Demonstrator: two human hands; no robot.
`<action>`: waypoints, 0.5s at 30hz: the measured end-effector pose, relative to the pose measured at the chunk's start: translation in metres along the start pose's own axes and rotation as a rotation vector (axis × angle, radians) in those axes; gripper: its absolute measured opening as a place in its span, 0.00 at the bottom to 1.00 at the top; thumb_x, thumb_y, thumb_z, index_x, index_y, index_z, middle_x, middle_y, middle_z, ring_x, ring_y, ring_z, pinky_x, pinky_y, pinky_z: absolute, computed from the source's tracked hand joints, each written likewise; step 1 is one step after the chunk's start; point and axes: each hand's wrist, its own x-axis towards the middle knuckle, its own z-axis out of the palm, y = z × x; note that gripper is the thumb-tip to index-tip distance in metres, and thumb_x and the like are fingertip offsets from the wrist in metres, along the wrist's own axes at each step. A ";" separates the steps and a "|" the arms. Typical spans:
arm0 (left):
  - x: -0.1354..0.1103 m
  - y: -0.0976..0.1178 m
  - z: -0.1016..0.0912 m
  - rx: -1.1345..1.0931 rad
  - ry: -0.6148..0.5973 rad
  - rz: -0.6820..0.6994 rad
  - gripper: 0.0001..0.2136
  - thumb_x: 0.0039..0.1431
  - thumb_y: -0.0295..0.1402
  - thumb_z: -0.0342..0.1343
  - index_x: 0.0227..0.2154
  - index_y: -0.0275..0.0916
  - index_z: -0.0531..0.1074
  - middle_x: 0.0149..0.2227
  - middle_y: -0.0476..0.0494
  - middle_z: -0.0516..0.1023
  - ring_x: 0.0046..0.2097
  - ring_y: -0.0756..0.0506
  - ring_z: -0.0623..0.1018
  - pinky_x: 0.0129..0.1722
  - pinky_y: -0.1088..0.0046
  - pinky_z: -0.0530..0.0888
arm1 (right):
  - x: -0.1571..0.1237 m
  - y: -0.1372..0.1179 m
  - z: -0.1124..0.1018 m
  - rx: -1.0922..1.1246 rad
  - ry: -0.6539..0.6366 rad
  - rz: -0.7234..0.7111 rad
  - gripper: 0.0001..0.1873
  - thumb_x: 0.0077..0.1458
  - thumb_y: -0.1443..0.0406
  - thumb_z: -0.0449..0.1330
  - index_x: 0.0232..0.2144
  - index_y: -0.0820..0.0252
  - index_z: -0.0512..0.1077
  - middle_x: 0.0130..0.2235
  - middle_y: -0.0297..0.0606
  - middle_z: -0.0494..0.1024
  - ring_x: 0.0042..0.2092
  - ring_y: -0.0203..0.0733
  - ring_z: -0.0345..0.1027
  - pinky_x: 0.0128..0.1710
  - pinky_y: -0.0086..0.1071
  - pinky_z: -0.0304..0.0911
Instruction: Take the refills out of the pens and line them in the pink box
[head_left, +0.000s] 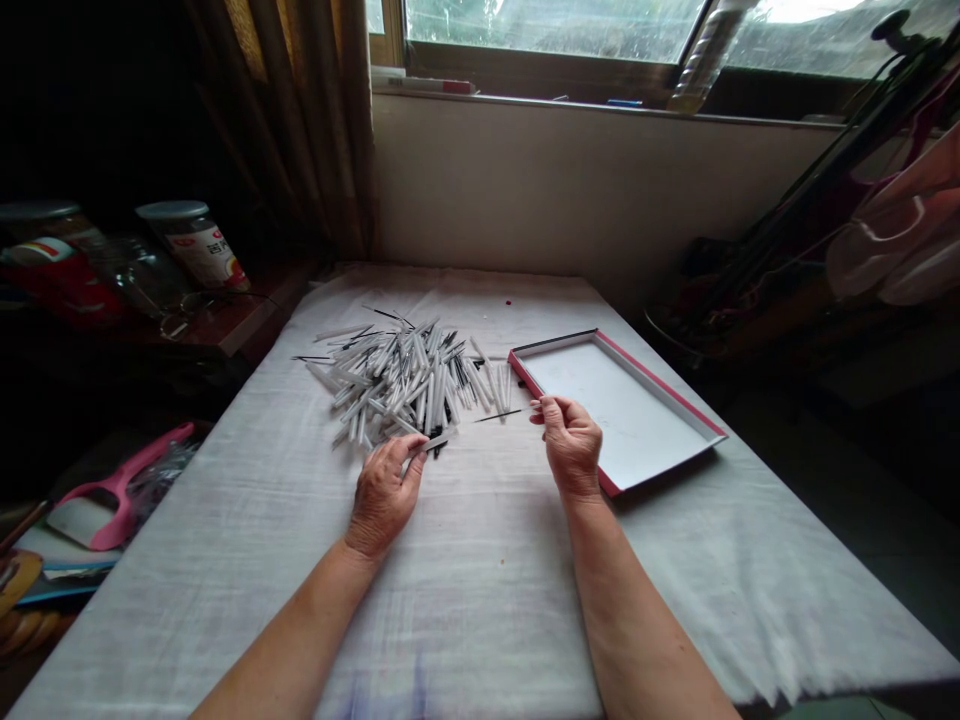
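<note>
A heap of pen parts (405,375), mostly whitish tubes with thin black refills and dark caps among them, lies on the cloth-covered table. At the heap's near edge, my left hand (386,490) pinches a whitish pen barrel (439,440) that points to the right. My right hand (571,440) is closed on a thin pen refill (501,415), its dark tip reaching left toward the heap. Just beyond that hand sits a shallow white box lid (660,440) with red edges; the wrist covers part of its near left side.
White cloth (480,610) covers the table. Jars (202,245) stand on a dark side surface at left, above a pink-handled object (120,485). A curtain (300,130) and a window sill (570,105) are at the back. Dark clutter and bags fill the right side.
</note>
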 end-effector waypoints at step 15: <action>0.000 0.001 -0.002 0.065 -0.027 0.018 0.10 0.61 0.34 0.51 0.41 0.43 0.74 0.39 0.43 0.81 0.42 0.42 0.78 0.45 0.65 0.70 | -0.012 -0.010 0.010 0.392 -0.051 0.139 0.16 0.52 0.53 0.60 0.29 0.62 0.71 0.29 0.39 0.80 0.24 0.35 0.72 0.18 0.24 0.58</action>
